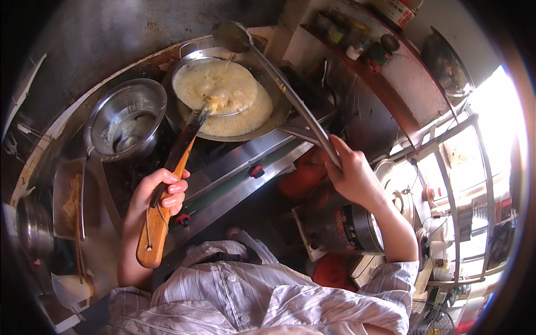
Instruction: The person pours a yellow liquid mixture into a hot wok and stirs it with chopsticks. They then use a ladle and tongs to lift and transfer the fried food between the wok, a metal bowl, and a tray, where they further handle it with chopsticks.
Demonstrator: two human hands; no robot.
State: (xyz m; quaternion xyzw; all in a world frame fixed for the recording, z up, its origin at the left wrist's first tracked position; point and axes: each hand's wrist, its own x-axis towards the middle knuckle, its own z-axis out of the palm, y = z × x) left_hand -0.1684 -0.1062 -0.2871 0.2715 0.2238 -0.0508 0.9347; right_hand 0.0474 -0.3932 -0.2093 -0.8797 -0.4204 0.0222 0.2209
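My left hand [165, 190] grips the wooden handle [155, 234] of a strainer or similar wide utensil, whose metal rim sits in the wok. Pale yellow foam [215, 83] fills the utensil and spreads over the liquid in the wok [268, 132] beside it. My right hand [349, 171] is closed around the long metal handle of a ladle [232, 37]. The ladle's bowl is raised near the wok's far edge, and its handle slants across the wok's right side. What lies beneath the foam is hidden.
A steel bowl [125, 121] with whitish residue stands left of the wok. Further left are a rectangular metal tray [63, 209] with food bits and a white jug [71, 291]. Red-marked knobs line the stove front [234, 176]. A lidded metal pot [356, 228] stands at the right, below a shelf [364, 71].
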